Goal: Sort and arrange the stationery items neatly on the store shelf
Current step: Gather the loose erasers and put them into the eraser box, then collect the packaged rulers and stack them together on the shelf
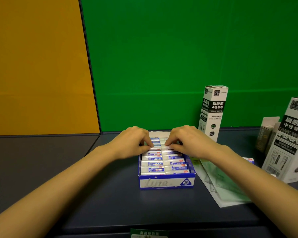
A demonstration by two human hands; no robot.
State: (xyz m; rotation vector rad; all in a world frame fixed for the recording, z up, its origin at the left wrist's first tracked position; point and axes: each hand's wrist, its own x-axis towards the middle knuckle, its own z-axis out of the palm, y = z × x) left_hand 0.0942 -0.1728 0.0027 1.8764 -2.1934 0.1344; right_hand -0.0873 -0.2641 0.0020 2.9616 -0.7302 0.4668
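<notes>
Green back panel (162, 66), orange panel (38, 66) to the left, dark blue shelf (110, 203) below.

Eraser box (167, 182) sits centre-shelf, blue and white. Its front shows "2B" in a triangle plus a cursive word, possibly "Line", too faint to confirm. Inside are wrapped erasers (163, 164) in two columns. Their blue labels carry Chinese print too small to read, and the back rows are hidden under the hands.

Left grip (134, 143) pinches the left-column eraser (156, 148), fingers curled. Right grip (189, 141) pinches the right-column eraser (165, 147) just beside it.

Refill carton (213, 114) stands upright behind-right of the box, reading "刷题笔 中性替芯" and "0.5". Second carton (289, 140) has the same print and is cut off by the right edge. Grey packs (268, 133) between them are blurred.

Flat green packet (224, 189) lies just right of the box, partly under the right forearm. Green tag (149, 233) at the bottom edge is cut off and unreadable.
</notes>
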